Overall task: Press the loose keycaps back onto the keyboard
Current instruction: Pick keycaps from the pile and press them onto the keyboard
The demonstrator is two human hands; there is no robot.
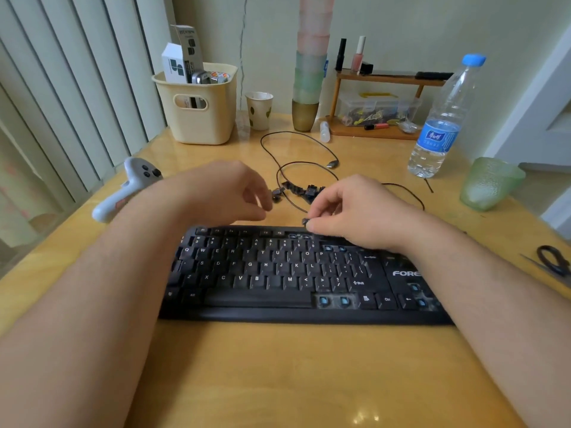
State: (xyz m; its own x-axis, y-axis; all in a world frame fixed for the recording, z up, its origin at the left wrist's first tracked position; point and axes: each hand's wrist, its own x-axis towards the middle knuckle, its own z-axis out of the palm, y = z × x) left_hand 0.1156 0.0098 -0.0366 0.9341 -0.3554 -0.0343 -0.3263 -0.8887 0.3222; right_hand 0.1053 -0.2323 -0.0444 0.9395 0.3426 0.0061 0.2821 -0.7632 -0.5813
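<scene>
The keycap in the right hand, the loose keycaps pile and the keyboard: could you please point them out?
keycap [306, 222]: head view, its dark side showing at the fingertips.
loose keycaps pile [298, 190]: head view, middle of the cluster.
keyboard [258, 299]: head view, on the space bar.

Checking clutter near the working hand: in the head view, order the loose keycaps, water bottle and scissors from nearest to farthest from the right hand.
1. Loose keycaps, just beyond the right hand.
2. Water bottle and scissors, both off to its right: too close to call.
</scene>
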